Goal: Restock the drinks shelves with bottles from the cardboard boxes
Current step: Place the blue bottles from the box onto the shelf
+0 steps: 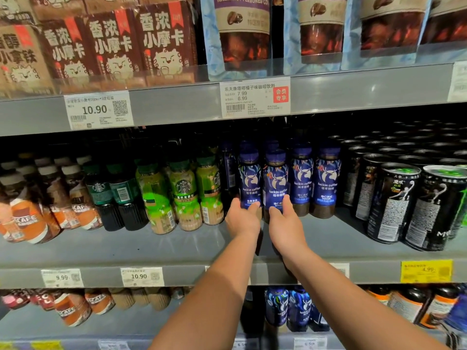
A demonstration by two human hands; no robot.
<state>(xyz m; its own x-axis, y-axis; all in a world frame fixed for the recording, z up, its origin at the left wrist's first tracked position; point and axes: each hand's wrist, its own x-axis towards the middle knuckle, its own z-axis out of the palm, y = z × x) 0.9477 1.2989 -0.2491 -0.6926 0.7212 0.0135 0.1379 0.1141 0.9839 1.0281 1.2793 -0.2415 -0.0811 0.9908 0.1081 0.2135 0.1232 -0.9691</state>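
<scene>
Two blue Luckin coffee bottles stand side by side on the middle shelf [151,248]. My left hand [241,218] grips the base of the left bottle [249,178]. My right hand [284,221] grips the base of the bottle [275,180] beside it. Both bottles are upright, in front of more blue bottles in the same rows. Two more Luckin bottles [313,178] stand just to the right. No cardboard box is in view.
Green Starbucks bottles [184,195] stand left of my hands, Nescafe bottles [30,213] further left. Black cans [414,200] fill the right side. Coffee cartons [113,44] and pouches sit on the shelf above. More bottles [288,306] line the shelf below.
</scene>
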